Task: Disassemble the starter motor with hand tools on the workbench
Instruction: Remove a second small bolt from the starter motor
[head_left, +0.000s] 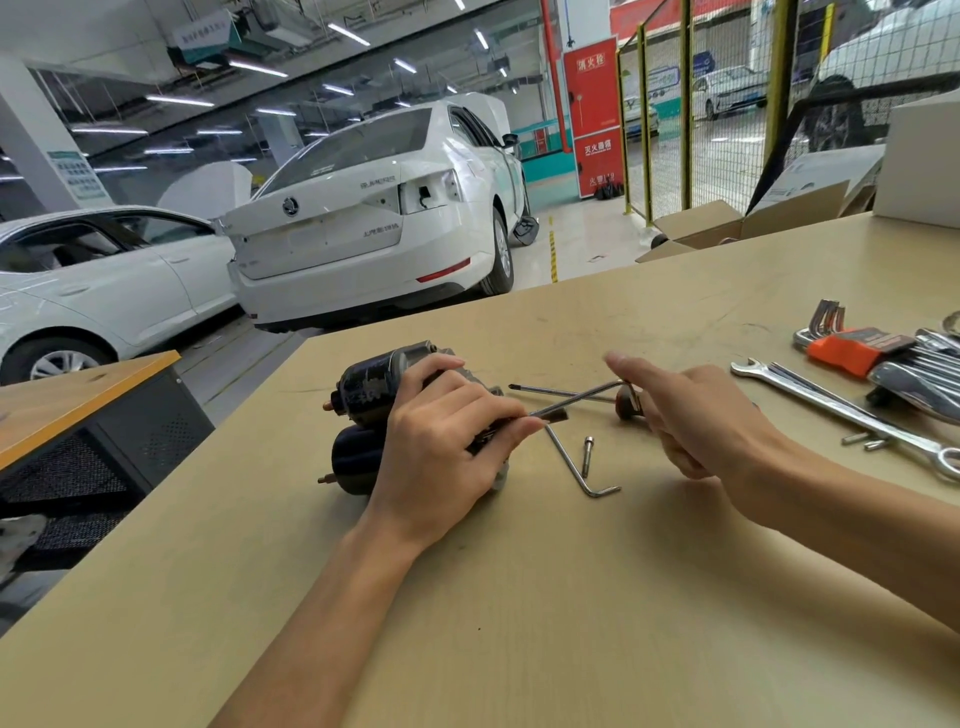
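The left hand (447, 447) lies over the dark, twin-barrelled metal starter motor (374, 415), palm pressing it onto the tan wooden workbench (519, 597), while its fingertips (527, 427) pinch the near end of a thin L-shaped steel hex key (576, 397) that runs up and to the right. I take that hold as doing two jobs: keeping the round body from rolling and steadying the key in a fastener at the motor's end, though the hand hides the seat itself. The right hand (706, 415) hovers just beside the key's far bend, fingers loosely spread and gripping nothing, likely readying to turn the short arm. The motor sits directly beneath the left hand and apart from the right. A second bent hex key (576, 470) and a loose silver socket-head bolt (587, 456) lie on the bench between the hands, so one fastener seems already out. A slim screwdriver (561, 392) lies behind the held key, and a chrome combination spanner (831, 408) and an orange-holdered hex key set (857, 351) rest well off to the right.
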